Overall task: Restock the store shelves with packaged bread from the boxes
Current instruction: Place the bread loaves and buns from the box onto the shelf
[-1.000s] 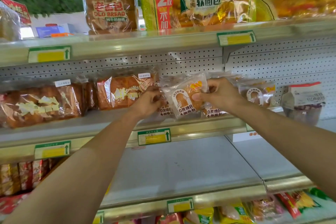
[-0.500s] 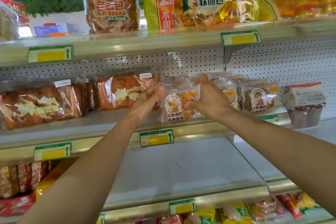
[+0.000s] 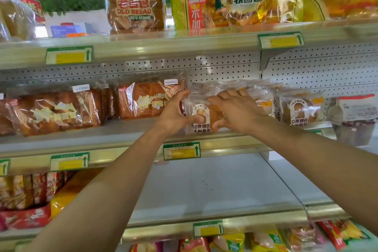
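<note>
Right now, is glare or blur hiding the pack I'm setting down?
Head view: the small bread pack label reads clearly between left hand and right hand; glare streaks the clear wrappers behind it; frame edges bend and soften, wide-angle.

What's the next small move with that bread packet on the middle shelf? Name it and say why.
Probably ease the small bread packet back until it sits upright with the row, then let go. The left hand grips its left edge, thumb on the front, while the right hand lies over its top and right side. It stands at the middle shelf front edge, ahead of the matching packets.
</note>
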The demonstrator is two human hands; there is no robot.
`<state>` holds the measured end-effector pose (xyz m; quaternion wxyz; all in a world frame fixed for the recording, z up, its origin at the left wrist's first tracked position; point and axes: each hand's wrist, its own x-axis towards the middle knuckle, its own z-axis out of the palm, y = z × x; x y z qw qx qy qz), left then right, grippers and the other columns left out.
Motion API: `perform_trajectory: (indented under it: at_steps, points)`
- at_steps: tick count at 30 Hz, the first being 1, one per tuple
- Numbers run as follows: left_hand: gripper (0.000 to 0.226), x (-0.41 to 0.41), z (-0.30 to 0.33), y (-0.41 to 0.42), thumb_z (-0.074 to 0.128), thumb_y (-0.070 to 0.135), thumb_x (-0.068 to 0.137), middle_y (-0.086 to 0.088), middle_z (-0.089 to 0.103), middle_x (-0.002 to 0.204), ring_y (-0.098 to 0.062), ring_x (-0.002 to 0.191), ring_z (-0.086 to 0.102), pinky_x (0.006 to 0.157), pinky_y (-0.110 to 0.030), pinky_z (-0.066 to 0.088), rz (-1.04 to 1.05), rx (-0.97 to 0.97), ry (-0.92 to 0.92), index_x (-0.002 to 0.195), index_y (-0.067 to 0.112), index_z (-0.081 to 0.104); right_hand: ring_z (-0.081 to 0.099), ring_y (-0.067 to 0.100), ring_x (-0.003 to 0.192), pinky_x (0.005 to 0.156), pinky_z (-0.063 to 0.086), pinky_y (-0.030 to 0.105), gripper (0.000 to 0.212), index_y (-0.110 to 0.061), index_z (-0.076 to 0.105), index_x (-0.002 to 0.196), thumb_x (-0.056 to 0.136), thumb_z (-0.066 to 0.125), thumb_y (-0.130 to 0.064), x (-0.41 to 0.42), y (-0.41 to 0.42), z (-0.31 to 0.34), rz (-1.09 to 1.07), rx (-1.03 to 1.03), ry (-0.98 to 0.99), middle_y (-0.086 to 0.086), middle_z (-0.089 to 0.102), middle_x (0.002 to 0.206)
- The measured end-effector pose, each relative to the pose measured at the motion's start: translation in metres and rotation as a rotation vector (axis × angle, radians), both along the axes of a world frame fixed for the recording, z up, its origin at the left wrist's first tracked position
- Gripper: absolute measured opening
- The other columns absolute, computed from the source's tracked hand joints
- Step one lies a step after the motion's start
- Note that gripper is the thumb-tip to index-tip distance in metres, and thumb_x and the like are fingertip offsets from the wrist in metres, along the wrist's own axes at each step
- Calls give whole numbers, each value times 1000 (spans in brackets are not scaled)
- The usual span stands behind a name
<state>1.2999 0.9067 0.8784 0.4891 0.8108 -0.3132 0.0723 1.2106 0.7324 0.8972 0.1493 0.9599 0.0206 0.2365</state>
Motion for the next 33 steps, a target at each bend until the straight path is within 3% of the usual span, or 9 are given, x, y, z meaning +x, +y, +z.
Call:
perform_trajectory:
  at_steps: [6, 13, 15, 17, 21, 23, 27, 30, 33]
  points:
    - [98, -5, 2, 4, 90, 28, 67, 4, 41, 151, -16, 139, 36, 109, -31, 33, -29, 62, 28, 149, 29, 36, 36, 22, 135, 114, 22, 42, 83, -28, 27, 150, 82, 57, -66, -4, -3, 2, 27, -34, 39, 1, 43, 146]
    - [96, -23, 0, 5, 86, 30, 72, 5, 36, 154, -19, 138, 38, 115, -42, 35, 56, -71, 76, 150, 37, 31, 20, 23, 145, 119, 10, 46, 80, -24, 26, 152, 87, 56, -60, -13, -6, -4, 90, 162, -57, 3, 25, 157]
    - [83, -33, 1, 4, 80, 26, 80, 10, 48, 138, -12, 122, 50, 111, -32, 38, 113, -227, 134, 149, 31, 35, 23, 22, 142, 116, 14, 43, 72, -23, 32, 149, 90, 55, -56, -19, -8, -7, 128, 216, -121, 2, 30, 155]
    - [70, -41, 0, 2, 76, 21, 84, 10, 57, 119, -7, 105, 56, 108, -31, 43, 176, -370, 192, 145, 23, 41, 26, 22, 140, 114, 18, 40, 68, -22, 36, 147, 90, 56, -53, -26, -9, -9, 154, 248, -166, 3, 33, 152]
    - [46, -60, -8, -2, 73, 14, 87, 14, 58, 99, -5, 92, 58, 92, -29, 51, 243, -598, 285, 125, 24, 48, 28, 22, 138, 112, 20, 40, 70, -22, 38, 147, 89, 58, -53, -37, -11, -19, 185, 289, -189, 2, 37, 150]
    - [42, -70, -13, -3, 72, 13, 89, 13, 58, 98, -6, 91, 59, 81, -27, 53, 263, -672, 301, 122, 23, 50, 29, 21, 138, 112, 25, 42, 67, -23, 39, 146, 89, 58, -53, -42, -11, -25, 213, 335, -201, 0, 39, 148]
    - [36, -92, -27, 1, 70, 11, 90, 6, 60, 109, -16, 103, 61, 91, -42, 57, 273, -796, 406, 121, 20, 52, 33, 18, 135, 110, 28, 40, 60, -23, 43, 142, 91, 57, -51, -56, -8, -38, 221, 407, -224, -3, 42, 145]
    - [37, -110, -38, 3, 66, 9, 93, -4, 60, 119, -20, 102, 64, 84, -37, 59, 266, -885, 529, 125, 17, 51, 36, 18, 132, 108, 28, 39, 54, -22, 49, 138, 91, 58, -47, -67, -7, -48, 256, 458, -244, -2, 47, 141]
    - [31, -127, -47, 7, 66, 7, 92, -8, 65, 111, -21, 91, 68, 75, -33, 56, 225, -958, 637, 118, 18, 53, 40, 18, 129, 110, 30, 41, 49, -20, 51, 137, 93, 58, -41, -82, -7, -56, 290, 467, -259, -2, 50, 138]
